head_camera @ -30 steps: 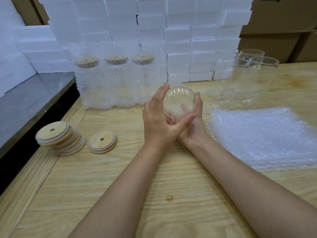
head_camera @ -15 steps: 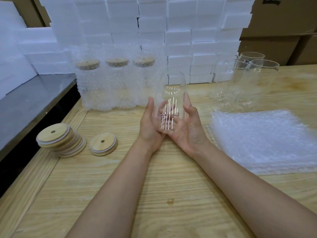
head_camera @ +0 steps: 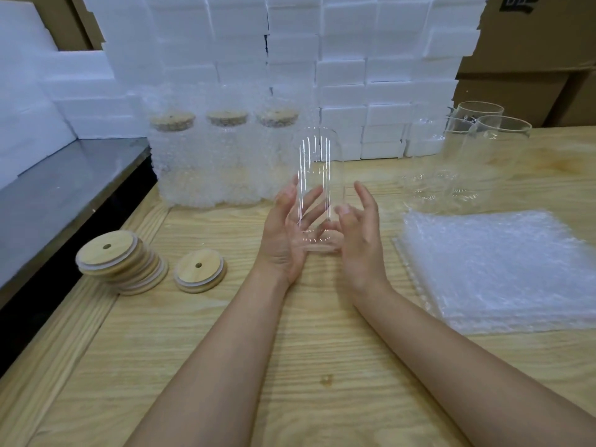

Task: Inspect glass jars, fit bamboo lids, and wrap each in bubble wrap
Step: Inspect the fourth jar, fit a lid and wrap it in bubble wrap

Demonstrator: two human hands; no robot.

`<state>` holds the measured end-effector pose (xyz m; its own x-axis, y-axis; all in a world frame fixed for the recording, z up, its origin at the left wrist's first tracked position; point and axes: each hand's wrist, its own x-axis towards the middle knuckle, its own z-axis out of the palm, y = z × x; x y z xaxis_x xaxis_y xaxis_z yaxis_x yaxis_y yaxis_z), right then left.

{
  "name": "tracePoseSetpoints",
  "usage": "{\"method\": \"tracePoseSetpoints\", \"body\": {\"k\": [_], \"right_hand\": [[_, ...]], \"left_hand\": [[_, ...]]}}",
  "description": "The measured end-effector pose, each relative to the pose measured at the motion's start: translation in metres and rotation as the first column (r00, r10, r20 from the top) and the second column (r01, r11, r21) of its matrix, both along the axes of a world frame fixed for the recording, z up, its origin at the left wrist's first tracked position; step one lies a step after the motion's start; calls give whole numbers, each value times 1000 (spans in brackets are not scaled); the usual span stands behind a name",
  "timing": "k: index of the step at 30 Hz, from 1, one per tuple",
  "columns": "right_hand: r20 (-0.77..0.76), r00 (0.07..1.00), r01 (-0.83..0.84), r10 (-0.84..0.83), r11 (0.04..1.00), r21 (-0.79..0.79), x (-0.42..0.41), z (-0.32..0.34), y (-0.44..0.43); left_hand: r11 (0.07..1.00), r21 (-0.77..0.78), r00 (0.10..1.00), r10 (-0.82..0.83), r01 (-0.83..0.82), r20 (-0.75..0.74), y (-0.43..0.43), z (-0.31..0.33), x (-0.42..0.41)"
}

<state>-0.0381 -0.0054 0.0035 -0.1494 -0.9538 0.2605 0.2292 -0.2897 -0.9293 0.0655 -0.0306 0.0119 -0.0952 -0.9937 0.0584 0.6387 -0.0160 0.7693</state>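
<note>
A clear glass jar [head_camera: 317,175] stands upright between my hands, its base low over the wooden table [head_camera: 290,366]. My left hand [head_camera: 283,233] cups its lower left side, thumb in front and fingers showing through the glass behind. My right hand [head_camera: 361,233] has loosely spread fingers touching the jar's lower right side. A stack of bamboo lids [head_camera: 121,264] and one single bamboo lid [head_camera: 200,269] lie at the left. A pile of bubble wrap sheets [head_camera: 496,269] lies at the right. Three wrapped, lidded jars [head_camera: 222,162] stand behind.
Several bare glass jars [head_camera: 477,146] stand at the back right. White foam blocks [head_camera: 322,59] are stacked along the back, with cardboard boxes [head_camera: 532,59] beside them. A dark lower surface [head_camera: 58,195] borders the table's left edge.
The jar has gone from tipped with its base toward me to upright and lower. My left hand slid down its side, and my right hand's fingers have loosened and spread.
</note>
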Motion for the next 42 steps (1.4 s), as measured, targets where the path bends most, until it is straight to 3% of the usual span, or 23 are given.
{"method": "tracePoseSetpoints", "body": {"k": [3,8,15,18,24,31,39,42], "right_hand": [[-133,977,169,-169,986,-15,11,0,10],[-185,967,178,-176,984,-6,18,-3,9],[19,989,144,-148,977,158,10,-7,3],[170,967,145,-188,961,235,6,-8,-2],[236,954,127,-186,961,244,7,-8,-4],[72,977,182,-203,956,232,10,-8,-3],[-40,981,194,-191,975,104,16,6,12],[8,983,180,-183,974,137,13,8,13]], "left_hand": [[999,-22,998,48,-47,43,-1,-4,-1],[993,-50,992,106,-102,66,-1,-2,-5],[999,-22,999,35,-34,32,-3,-3,-5],[999,37,997,-11,8,81,-5,-4,-6],[998,14,977,-68,67,202,-1,-1,-14],[1000,-11,983,31,-30,183,-1,-3,-13],[992,-69,970,122,-110,212,4,-8,-16],[985,-116,964,148,-124,222,7,-10,-16]]}}
